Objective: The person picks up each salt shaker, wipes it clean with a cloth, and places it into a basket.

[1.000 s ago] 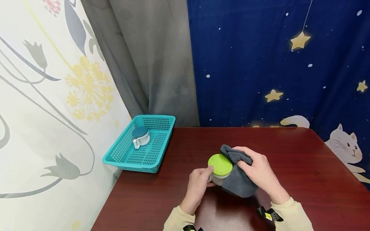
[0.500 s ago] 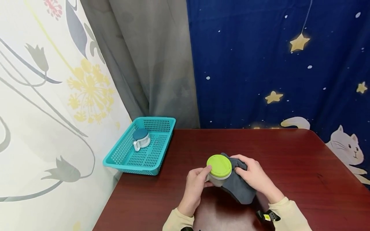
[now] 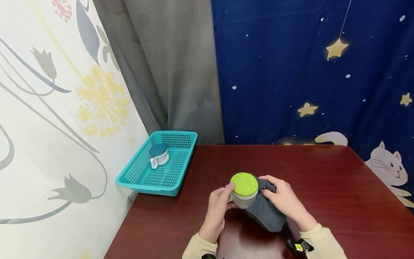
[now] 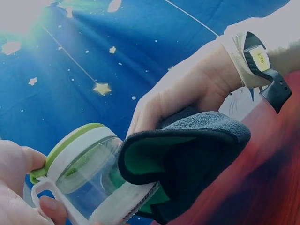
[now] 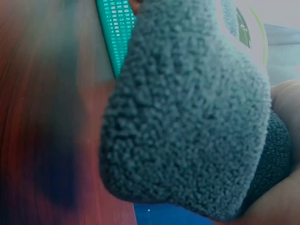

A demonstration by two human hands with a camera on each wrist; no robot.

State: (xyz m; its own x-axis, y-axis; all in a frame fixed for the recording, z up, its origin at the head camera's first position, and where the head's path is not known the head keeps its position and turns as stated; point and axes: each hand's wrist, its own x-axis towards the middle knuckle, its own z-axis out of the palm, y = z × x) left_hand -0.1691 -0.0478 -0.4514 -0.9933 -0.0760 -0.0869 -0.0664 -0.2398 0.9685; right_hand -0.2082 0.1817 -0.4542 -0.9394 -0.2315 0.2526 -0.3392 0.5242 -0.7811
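Observation:
My left hand (image 3: 217,208) grips a clear jar (image 3: 243,201) by its white handle (image 4: 49,187), thumb on the edge of the green lid (image 3: 244,184). The jar is tilted above the table. In my right hand (image 3: 284,199) is a dark grey cloth (image 3: 266,212), bunched between thumb and fingers and lying against the jar's right side. From the left wrist view, a fold of the cloth (image 4: 187,150) covers part of the glass. The cloth's fuzzy face (image 5: 187,108) fills most of the right wrist view and hides much of the jar.
A turquoise plastic basket (image 3: 176,189) stands at the table's far left, by the patterned wall. Inside it sits another jar (image 3: 159,155) with a blue lid and white handle. The dark red table (image 3: 310,169) reaches back to a starry blue curtain (image 3: 275,72).
The right hand has shifted slightly down and left with the cloth, whose lower end hangs lower. The jar has turned a little in the left hand, showing more of its side.

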